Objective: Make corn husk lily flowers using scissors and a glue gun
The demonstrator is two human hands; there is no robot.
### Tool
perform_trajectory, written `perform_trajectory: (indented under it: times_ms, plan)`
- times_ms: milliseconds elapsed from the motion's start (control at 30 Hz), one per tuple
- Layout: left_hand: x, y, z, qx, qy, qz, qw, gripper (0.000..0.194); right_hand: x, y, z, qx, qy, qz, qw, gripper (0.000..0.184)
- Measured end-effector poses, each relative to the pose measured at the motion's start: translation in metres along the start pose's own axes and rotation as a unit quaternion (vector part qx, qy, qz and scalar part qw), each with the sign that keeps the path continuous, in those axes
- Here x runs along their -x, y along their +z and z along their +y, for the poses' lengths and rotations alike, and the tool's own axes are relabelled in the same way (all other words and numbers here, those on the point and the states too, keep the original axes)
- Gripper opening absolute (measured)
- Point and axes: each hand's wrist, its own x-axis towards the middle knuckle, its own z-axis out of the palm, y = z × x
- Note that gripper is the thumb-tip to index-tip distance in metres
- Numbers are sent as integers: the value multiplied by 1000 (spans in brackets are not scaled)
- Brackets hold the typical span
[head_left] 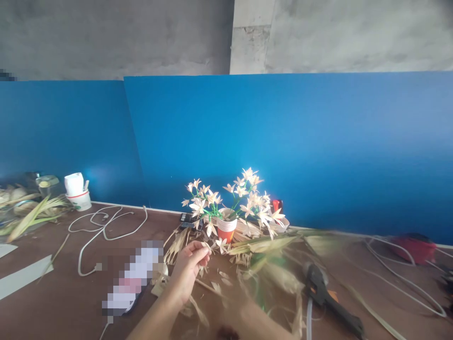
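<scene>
My left hand (194, 260) is raised over the table, thumb and fingers pinched on a small pale husk petal (206, 245). My right hand (257, 317) is a smear of motion low in the middle; its fingers cannot be made out. Just beyond the left hand stands an orange-and-white paper cup (227, 229), holding green stems with many cream husk flowers (248, 208). A single flower (222, 244) shows at the foot of the cup. Cut petals (216, 286) and dry corn husks (176, 246) are scattered around the hands.
A black glue gun (327, 297) lies at right, near a white cable (421, 289). To the left are a pixelated, phone-like item (132, 283), another white cable (102, 226), white strips (26, 276) and a white cup (79, 200). A blue partition (219, 137) borders the table behind.
</scene>
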Motion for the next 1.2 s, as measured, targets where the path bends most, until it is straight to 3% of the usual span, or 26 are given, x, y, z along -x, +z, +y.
perform_trajectory:
  times_ms: [67, 200, 300, 433, 567, 900, 1200]
  plan:
    - [-3, -3, 0, 16, 1, 0, 1000, 17, -1, -20, 6, -14, -2, -2, 1000, 21]
    - [-4, -3, -2, 62, -22, 14, 998, 21, -10, -44, 16, -125, 20, 49, 991, 39]
    - [-1, 1, -5, 80, -37, 8, 996, 20, -25, -34, 26, -113, 50, 152, 981, 34]
    - [2, 3, -12, 89, -51, 8, 995, 19, -44, -6, 38, -132, 54, 195, 970, 25]
    - [4, 3, -17, 86, -61, 7, 994, 17, -51, 5, 41, -158, 52, 205, 964, 24]
    - [6, 5, -18, 66, -56, -42, 995, 10, -47, -2, 36, -140, 34, 207, 968, 20]
    - [9, 10, -17, 59, -83, -37, 994, 15, -48, -3, 38, -113, 26, 235, 965, 16]
